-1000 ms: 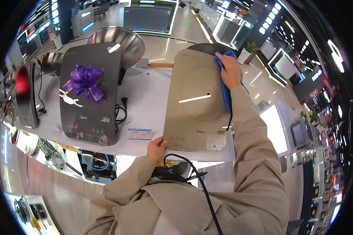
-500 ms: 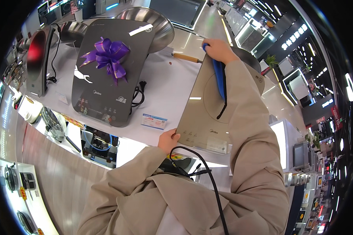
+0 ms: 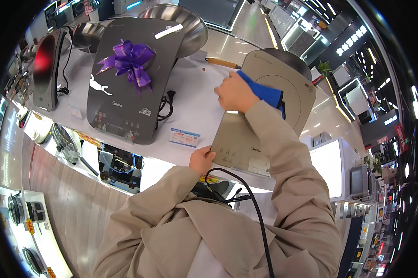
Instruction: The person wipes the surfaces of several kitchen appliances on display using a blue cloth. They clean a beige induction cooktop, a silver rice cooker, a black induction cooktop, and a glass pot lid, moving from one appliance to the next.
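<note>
Cloth [image 3: 266, 94] is pinched by the right grip [image 3: 235, 94]. The hob [image 3: 237, 139] is partly hidden by a sleeve [image 3: 283, 148]; whether its corner is pinched by the left grip [image 3: 201, 161] cannot be told.

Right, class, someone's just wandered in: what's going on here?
A person has both hands at a beige cooktop on a white table. The right hand holds a blue cloth over it; the left hand is at its near left corner. To the left stands a dark cooktop bearing a purple bow.

Smooth glossy beige cooktop [image 3: 294, 95], matt blue cloth [image 3: 265, 92], wooden handle [image 3: 222, 62], shiny metal bowl [image 3: 193, 34].
</note>
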### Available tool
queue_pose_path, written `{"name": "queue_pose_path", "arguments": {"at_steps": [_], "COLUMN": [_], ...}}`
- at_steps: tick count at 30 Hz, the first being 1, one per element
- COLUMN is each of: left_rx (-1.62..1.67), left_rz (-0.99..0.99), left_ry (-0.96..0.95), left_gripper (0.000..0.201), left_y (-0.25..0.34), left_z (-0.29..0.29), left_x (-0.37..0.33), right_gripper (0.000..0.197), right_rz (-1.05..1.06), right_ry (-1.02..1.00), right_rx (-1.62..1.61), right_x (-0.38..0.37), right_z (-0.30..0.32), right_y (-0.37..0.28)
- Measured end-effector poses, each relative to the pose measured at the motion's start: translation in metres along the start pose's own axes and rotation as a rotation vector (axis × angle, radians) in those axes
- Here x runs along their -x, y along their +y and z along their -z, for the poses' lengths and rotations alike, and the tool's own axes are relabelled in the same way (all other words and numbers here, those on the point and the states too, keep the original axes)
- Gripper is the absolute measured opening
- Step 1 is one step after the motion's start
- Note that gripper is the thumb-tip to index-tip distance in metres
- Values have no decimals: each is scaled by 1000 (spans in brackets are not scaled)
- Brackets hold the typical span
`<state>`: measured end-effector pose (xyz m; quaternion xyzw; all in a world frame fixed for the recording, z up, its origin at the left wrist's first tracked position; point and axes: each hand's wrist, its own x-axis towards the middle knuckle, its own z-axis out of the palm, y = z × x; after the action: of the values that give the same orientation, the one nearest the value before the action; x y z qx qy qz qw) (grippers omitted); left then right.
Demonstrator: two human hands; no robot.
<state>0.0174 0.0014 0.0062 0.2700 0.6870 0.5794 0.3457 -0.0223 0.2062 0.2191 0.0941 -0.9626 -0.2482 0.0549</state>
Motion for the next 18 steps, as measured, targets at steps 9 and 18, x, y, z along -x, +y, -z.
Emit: {"name": "queue_pose_path", "arguments": {"at_steps": [9,18], "left_rx": [35,309], "left_rz": [2,144], "left_ry": [-7,-58], "left_gripper": [32,34], "left_y": [-9,-7], "left_z": [-4,1], "left_x": [-6,-9], "right_gripper": [14,17], "right_rz": [22,16], "right_ry": [-129,12], "right_rx": [-88,-154], "right_x": [29,49], "right_z": [-10,-16], "right_y": [-80,-108]}}
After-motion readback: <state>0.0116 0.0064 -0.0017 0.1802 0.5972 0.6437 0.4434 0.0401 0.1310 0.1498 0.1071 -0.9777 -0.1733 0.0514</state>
